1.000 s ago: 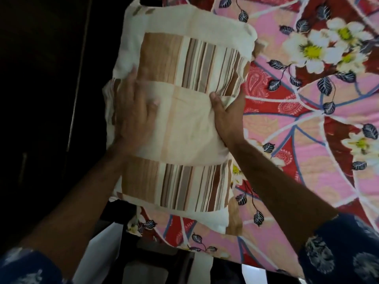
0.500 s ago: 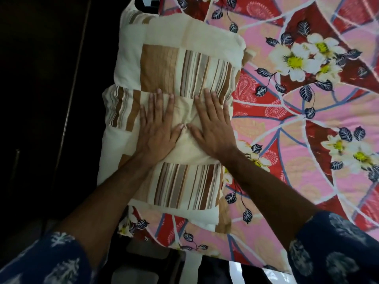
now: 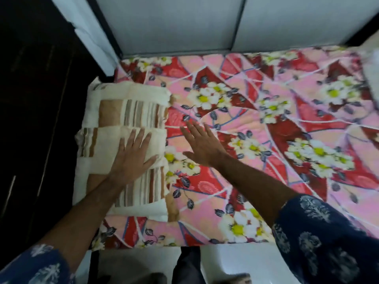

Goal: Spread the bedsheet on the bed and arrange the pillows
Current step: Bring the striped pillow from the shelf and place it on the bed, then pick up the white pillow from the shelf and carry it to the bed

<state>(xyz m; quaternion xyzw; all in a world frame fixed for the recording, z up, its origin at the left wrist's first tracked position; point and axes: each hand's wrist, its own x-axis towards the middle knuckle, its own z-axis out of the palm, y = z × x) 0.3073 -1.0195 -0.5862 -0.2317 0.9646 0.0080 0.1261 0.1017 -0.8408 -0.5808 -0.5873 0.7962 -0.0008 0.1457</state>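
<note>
Pillow (image 3: 123,144) lies at bed's left end on floral sheet (image 3: 266,140), which covers the bed. L hand (image 3: 133,154) flat on pillow, grip spread, holding nothing. R hand (image 3: 202,145) over sheet just beside pillow, fingers apart, empty.

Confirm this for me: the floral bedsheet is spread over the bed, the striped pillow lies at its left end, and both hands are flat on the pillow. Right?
Not quite. In the head view only the left hand lies flat on the striped pillow. The right hand is off it, open over the floral bedsheet just beside the pillow. The bedsheet is spread over the bed and the pillow lies at its left end, as you said.
</note>
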